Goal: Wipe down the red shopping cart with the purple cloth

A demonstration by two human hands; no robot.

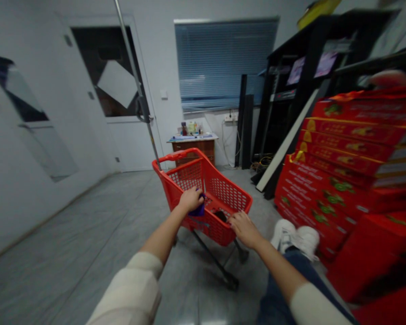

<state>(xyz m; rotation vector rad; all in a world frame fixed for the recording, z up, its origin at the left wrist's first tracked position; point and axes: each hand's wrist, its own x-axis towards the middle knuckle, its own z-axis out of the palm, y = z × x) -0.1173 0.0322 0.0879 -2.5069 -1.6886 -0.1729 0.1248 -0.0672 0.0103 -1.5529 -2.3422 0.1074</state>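
A small red shopping cart (238, 195) with perforated plastic sides stands in front of me on wheels. My left hand (190, 199) is closed on a purple cloth-like thing (198, 211), which lies against the near side of the basket. My right hand (244, 228) rests at the basket's near right corner, its fingers curled over the rim. Inside the basket, close to those fingers, sits a small dark object (219, 215) whose kind I cannot make out. The fingertips of my right hand are partly blurred.
Stacked red boxes (338, 180) rise on the right beside my white shoes (294, 237). A metal pole (131, 67) stands up from the cart's handle end. Behind are a small wooden cabinet (203, 151), a white door (135, 144), a blinded window (223, 63) and a black rack (313, 58).
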